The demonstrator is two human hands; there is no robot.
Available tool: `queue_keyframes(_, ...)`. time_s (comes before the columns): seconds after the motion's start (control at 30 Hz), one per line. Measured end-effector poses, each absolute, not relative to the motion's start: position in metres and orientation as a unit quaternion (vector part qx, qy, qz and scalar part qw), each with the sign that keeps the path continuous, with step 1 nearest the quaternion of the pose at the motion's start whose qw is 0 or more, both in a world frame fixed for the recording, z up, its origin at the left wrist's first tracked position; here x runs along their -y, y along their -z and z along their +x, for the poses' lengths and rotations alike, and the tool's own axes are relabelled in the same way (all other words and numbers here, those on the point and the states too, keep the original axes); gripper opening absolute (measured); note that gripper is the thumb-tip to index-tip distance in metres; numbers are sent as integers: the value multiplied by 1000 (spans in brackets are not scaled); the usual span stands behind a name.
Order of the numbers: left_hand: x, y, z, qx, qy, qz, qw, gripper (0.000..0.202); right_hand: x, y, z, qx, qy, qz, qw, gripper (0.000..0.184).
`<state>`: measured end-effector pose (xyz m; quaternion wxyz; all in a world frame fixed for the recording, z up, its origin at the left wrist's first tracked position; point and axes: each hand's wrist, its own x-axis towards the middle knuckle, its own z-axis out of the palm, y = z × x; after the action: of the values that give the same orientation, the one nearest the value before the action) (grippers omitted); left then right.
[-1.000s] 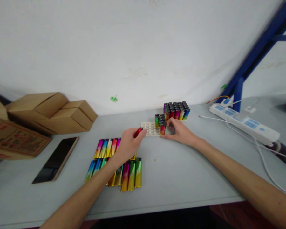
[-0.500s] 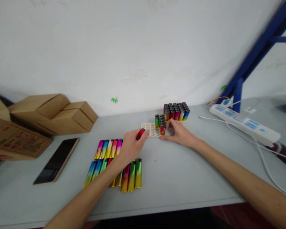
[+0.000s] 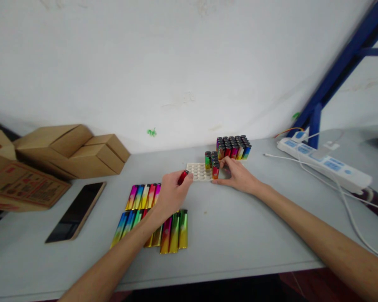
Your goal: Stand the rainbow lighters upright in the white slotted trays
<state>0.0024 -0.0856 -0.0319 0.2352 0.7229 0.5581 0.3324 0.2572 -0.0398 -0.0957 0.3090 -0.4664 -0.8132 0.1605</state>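
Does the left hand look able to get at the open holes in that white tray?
Probably yes: the left hand, holding a red lighter, is just beside the white tray, and nothing seems to stand between it and the open holes; the upright lighters on it stand towards the other side.

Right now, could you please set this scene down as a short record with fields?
Left hand: fingers closed around a red lighter, near the tray
Right hand: thumb and fingers spread at the tray's right end, beside standing lighters
Tray: white, pocketed, partly filled
Behind, to the right: packed block of lighters
Lying lighters: two rows, partly hidden by the left arm
Far left: phone, cardboard boxes
Far right: power strip
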Motion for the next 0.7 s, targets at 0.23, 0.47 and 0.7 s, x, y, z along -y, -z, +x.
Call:
queue_keyframes(0.23, 84, 33, 0, -462, -383, 674, 430, 30, 40, 94, 256, 816, -149, -468, 306, 50)
queue_keyframes(0.47, 64, 22, 9, -385, -408, 671, 485, 31, 40, 93, 255, 815, -147, -473, 302, 52)
queue_keyframes(0.7, 35, 36, 19, -422, -423, 706, 380, 39, 40, 93, 256, 814, -155, -464, 313, 51)
